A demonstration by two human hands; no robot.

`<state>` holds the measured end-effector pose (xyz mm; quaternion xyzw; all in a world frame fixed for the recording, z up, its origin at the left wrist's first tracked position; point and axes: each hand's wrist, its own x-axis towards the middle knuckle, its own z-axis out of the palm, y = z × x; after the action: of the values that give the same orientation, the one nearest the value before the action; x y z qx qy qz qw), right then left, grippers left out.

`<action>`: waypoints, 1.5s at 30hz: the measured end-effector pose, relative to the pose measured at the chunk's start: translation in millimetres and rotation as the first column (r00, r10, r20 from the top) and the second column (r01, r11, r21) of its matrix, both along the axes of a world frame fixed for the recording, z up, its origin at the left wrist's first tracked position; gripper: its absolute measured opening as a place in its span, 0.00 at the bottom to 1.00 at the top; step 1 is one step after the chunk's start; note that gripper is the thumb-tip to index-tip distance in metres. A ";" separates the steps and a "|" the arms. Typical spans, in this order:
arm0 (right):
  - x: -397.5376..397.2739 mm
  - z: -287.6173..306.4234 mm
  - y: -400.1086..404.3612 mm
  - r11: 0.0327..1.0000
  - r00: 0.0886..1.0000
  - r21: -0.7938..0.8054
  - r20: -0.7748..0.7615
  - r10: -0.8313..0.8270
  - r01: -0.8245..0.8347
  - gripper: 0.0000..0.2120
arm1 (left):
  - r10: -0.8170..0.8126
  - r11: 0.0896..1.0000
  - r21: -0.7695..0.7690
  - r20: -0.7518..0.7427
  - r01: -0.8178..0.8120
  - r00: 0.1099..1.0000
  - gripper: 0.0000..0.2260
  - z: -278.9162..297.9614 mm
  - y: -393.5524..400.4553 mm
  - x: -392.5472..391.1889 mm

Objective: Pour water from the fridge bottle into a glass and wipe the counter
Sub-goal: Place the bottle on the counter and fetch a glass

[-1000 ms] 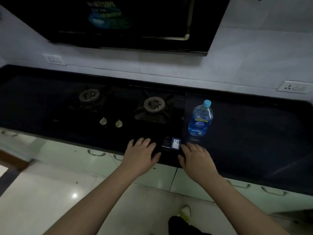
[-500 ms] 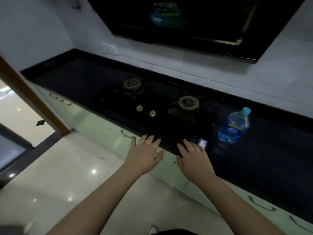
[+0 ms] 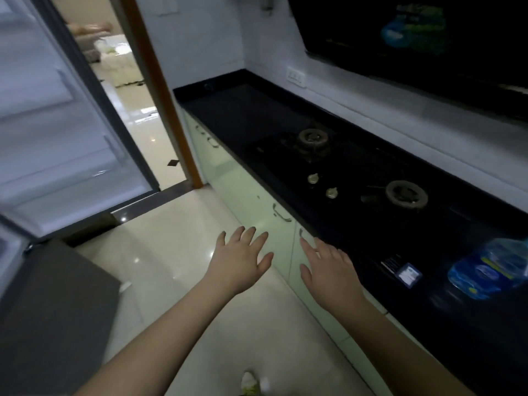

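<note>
Left hand (image 3: 239, 260) and right hand (image 3: 331, 265): both held out flat, fingers spread, holding nothing, above the floor (image 3: 177, 270) beside the pale cupboards (image 3: 248, 192). Water bottle (image 3: 490, 268), blue label, on the black desk (image 3: 245, 110) at far right, just beside the stove (image 3: 351, 172); blurred. Fridge door (image 3: 57, 115) stands open at left, next to the doorway (image 3: 125, 90).

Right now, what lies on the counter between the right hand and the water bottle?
In the head view, a small dark card or label lies flat between the right hand and the water bottle.
</note>
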<state>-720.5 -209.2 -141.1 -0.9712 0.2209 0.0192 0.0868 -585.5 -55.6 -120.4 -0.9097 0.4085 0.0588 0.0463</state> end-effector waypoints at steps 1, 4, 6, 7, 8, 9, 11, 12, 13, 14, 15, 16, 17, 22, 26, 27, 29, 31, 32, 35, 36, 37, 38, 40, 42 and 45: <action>4.9 0.9 3.6 1.000 1.000 0.000 -0.014 0.020 -0.020 0.28 | 0.027 1.000 -0.003 0.002 -0.027 1.000 0.39 0.7 7.9 1.3; 20.0 6.5 17.3 0.997 0.996 0.014 -0.034 0.077 -0.076 0.27 | 0.102 0.995 -0.002 0.002 -0.102 0.995 0.33 1.0 33.2 4.8; 32.6 10.3 29.4 0.993 0.992 0.017 -0.036 0.121 -0.120 0.27 | 0.149 0.989 -0.011 0.004 -0.149 0.989 0.30 1.2 51.8 9.8; 39.5 11.9 36.3 0.990 0.989 0.011 -0.034 0.143 -0.143 0.27 | 0.174 0.985 -0.017 0.009 -0.173 0.985 0.31 1.3 61.5 13.1; 45.5 13.2 42.3 0.987 0.986 0.006 -0.031 0.163 -0.163 0.27 | 0.192 0.981 -0.028 0.015 -0.192 0.981 0.34 2.1 69.6 16.0; 53.1 14.3 50.4 0.983 0.982 0.005 -0.030 0.185 -0.185 0.27 | 0.212 0.977 -0.038 0.019 -0.211 0.977 0.37 2.7 79.9 19.7; 70.2 15.3 67.5 0.974 0.974 0.004 -0.023 0.227 -0.227 0.27 | 0.254 0.966 -0.046 0.014 -0.253 0.967 0.39 2.8 100.5 28.6; 79.7 15.5 76.2 0.969 0.969 -0.004 -0.019 0.246 -0.246 0.27 | 0.273 0.961 -0.043 0.010 -0.272 0.962 0.39 2.9 110.6 34.2; 87.9 15.3 83.5 0.965 0.965 -0.014 -0.011 0.263 -0.263 0.27 | 0.289 0.957 -0.036 0.006 -0.288 0.957 0.38 2.8 118.8 39.2; 98.9 14.2 93.2 0.960 0.960 -0.024 -0.001 0.281 -0.281 0.27 | 0.305 0.952 -0.032 0.004 -0.305 0.952 0.36 3.4 129.7 46.1; 109.9 13.3 103.3 0.956 0.956 -0.030 0.002 0.293 -0.293 0.27 | 0.318 0.948 -0.030 0.003 -0.318 0.948 0.35 3.8 140.8 53.7; 120.8 12.8 114.4 0.953 0.953 -0.035 -0.002 0.302 -0.302 0.26 | 0.329 0.944 -0.035 0.006 -0.329 0.944 0.34 4.4 152.6 61.6; 131.4 12.7 125.4 0.950 0.951 -0.038 0.005 0.309 -0.308 0.26 | 0.342 0.939 -0.045 0.009 -0.341 0.940 0.34 4.7 165.0 69.4; 178.9 13.3 173.9 0.936 0.935 -0.087 0.070 0.346 -0.340 0.24 | 0.401 0.914 -0.071 0.002 -0.400 0.916 0.40 10.7 224.4 106.5; 216.4 20.5 211.2 0.928 0.923 -0.080 0.100 0.372 -0.365 0.24 | 0.426 0.902 -0.086 0.015 -0.423 0.905 0.30 15.4 266.1 139.3; 225.0 21.3 218.7 0.924 0.919 -0.081 0.106 0.380 -0.373 0.24 | 0.428 0.901 -0.089 0.021 -0.424 0.904 0.32 17.2 273.8 146.3; 238.9 23.7 229.9 0.916 0.910 -0.088 0.115 0.399 -0.390 0.24 | 0.427 0.901 -0.091 0.031 -0.423 0.904 0.36 21.8 284.8 157.3; 251.6 26.4 238.7 0.902 0.898 -0.097 0.093 0.430 -0.421 0.25 | 0.434 0.898 -0.090 0.022 -0.430 0.901 0.30 22.1 293.8 170.8; 258.3 26.5 241.2 0.896 0.893 -0.100 0.091 0.441 -0.432 0.26 | 0.432 0.899 -0.091 0.019 -0.429 0.902 0.27 22.1 297.0 177.1; 275.1 27.6 247.5 0.894 0.892 -0.101 0.079 0.445 -0.437 0.26 | 0.426 0.903 -0.074 0.036 -0.423 0.904 0.27 23.7 300.4 193.7; 281.5 26.7 248.6 0.895 0.893 -0.110 0.091 0.442 -0.432 0.25 | 0.431 0.901 -0.077 0.038 -0.428 0.901 0.28 22.7 300.2 200.9; 288.0 24.0 248.4 0.896 0.893 -0.119 0.101 0.440 -0.428 0.25 | 0.439 0.896 -0.084 0.038 -0.435 0.898 0.28 22.3 299.2 208.4; 293.5 21.4 247.5 0.897 0.891 -0.134 0.119 0.437 -0.422 0.25 | 0.447 0.892 -0.090 0.037 -0.443 0.894 0.28 22.0 297.6 215.0; 307.7 19.2 245.8 0.897 0.889 -0.145 0.138 0.437 -0.418 0.25 | 0.467 0.880 -0.110 0.027 -0.462 0.884 0.27 20.9 292.4 231.8; 324.7 16.3 241.6 0.888 0.873 -0.158 0.174 0.456 -0.432 0.25 | 0.483 0.870 -0.119 0.018 -0.478 0.876 0.27 18.4 284.8 246.4; 352.6 12.1 232.5 0.883 0.863 -0.126 0.190 0.469 -0.452 0.25 | 0.488 0.868 -0.115 0.021 -0.483 0.872 0.27 14.3 272.3 266.7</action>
<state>-367.9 23.3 -129.0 -0.9947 -0.0274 -0.0740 0.0653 -318.8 216.7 -106.1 -0.9855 0.1680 0.0243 -0.0082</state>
